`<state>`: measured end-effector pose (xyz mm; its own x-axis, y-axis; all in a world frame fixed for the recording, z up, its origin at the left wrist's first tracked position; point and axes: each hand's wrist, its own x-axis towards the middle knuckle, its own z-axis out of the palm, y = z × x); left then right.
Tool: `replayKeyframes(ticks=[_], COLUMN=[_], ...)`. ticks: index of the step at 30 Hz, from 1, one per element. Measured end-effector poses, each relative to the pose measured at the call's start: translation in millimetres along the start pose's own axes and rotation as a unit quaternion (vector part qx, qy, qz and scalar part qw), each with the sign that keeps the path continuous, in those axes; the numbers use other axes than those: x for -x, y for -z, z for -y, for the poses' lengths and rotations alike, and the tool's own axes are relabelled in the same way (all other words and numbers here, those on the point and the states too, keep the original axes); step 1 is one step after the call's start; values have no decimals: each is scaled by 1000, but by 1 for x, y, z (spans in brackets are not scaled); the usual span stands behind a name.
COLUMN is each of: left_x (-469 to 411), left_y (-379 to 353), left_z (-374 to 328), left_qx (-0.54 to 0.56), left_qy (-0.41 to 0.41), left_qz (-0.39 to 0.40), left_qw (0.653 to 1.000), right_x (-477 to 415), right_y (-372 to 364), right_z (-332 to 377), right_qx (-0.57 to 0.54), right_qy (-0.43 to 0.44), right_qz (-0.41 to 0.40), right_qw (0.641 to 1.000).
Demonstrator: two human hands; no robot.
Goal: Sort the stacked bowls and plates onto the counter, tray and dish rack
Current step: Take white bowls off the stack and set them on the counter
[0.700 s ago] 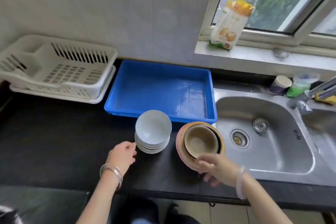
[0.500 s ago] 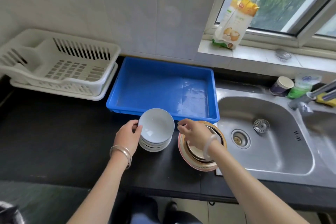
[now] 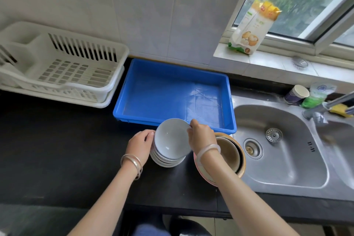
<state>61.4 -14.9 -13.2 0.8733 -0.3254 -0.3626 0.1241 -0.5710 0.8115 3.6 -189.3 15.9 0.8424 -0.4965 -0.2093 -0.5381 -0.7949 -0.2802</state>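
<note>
Top bowl (image 3: 170, 137) tilted; our right hand (image 3: 201, 138) pinches its far rim; left hand (image 3: 138, 143) curls against the stack (image 3: 166, 162); blue tray (image 3: 162, 97) edge just behind; counter (image 3: 57, 149) stretches leftward.

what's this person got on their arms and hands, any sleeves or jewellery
No sleeves or gloves show; both forearms are bare. The wrist of the left hand carries two thin silver metal bangles. The wrist of the right hand carries one pale, milky translucent bangle.

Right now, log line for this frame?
left hand: holds white bowl stack | right hand: pinches top bowl rim | blue tray: behind stack
</note>
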Motion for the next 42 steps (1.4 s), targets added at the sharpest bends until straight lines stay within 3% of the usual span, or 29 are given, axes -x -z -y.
replayKeyframes(ticks=[4,9,16,22,30,37,42], left_x=[-7,-11,-5,3,27,39,40], left_y=[2,-8,-15,-4,50,114,166], left_z=[-3,-22,-34,-39,-37,4,55], left_qx=[-27,-181,-241,-165,6,99,189], left_qy=[-5,-30,-32,12,56,113,154], left_qz=[15,-6,-65,-109,-215,-261,-328], left_qw=[1000,983,968,980,975,953,913], right_x=[-1,-6,-8,-14,-26,-40,-54], right_y=[17,35,51,70,86,56,18], right_z=[-10,-25,-34,-36,5,79,151], right_qx=[-62,-112,-172,-197,-304,-303,-328], right_qy=[-33,-59,-18,31,103,141,134], right_qz=[-38,-69,-48,-50,18,82,151], right_qw=[997,990,984,979,947,939,923])
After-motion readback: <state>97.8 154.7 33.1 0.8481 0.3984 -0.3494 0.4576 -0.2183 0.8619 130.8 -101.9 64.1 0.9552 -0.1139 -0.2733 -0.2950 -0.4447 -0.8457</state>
